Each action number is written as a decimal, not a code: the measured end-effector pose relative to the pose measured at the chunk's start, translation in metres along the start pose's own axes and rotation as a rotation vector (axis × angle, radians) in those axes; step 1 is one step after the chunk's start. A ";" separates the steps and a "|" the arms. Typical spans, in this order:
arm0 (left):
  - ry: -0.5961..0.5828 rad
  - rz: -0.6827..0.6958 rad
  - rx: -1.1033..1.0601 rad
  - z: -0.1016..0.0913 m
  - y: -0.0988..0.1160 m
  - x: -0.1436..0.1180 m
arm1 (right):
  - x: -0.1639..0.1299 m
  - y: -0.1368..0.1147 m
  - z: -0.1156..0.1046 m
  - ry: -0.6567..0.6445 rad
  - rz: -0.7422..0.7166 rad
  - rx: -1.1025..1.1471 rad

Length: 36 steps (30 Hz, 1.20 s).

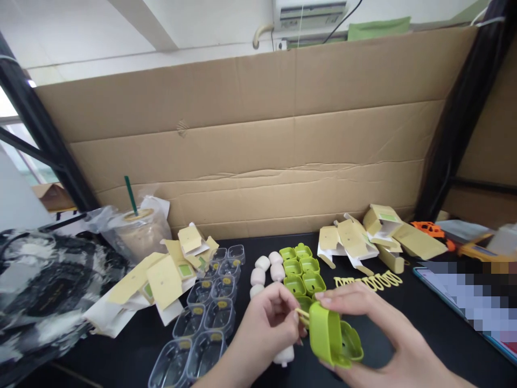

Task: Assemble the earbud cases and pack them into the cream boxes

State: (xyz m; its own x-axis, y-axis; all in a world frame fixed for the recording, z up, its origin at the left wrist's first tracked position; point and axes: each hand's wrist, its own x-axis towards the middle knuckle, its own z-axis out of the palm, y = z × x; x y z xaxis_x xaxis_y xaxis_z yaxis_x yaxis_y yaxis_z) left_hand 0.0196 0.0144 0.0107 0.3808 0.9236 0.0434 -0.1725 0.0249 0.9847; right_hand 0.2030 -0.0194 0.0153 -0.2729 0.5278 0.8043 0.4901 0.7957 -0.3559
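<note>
The right hand, clamped across opposite outer walls of an open green case, holds it above the black table, well in from its far edge; the left hand pinches a pale yellow strip beside it. The case is probably light, stiff and slightly slippery, best gripped by its side walls, the strip soft. Beyond, green cases and white pieces run toward that far edge, clear containers to their left.
</note>
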 end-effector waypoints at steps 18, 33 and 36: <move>-0.389 -0.359 -0.278 -0.002 0.014 -0.015 | 0.000 -0.001 -0.003 -0.330 -0.075 -0.098; -0.026 -0.110 -0.577 -0.019 0.028 -0.017 | -0.018 0.003 0.062 -0.370 -0.204 -0.438; -0.060 -0.181 -0.577 -0.016 0.021 -0.020 | -0.027 0.008 0.071 -0.269 -0.266 -0.517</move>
State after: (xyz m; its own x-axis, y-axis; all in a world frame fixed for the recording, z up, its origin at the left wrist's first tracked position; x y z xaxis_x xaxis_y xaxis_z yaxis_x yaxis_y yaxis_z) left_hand -0.0064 0.0029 0.0280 0.4975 0.8628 -0.0900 -0.5586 0.3980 0.7277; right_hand 0.1557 -0.0064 -0.0428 -0.6056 0.4419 0.6618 0.6948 0.6991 0.1689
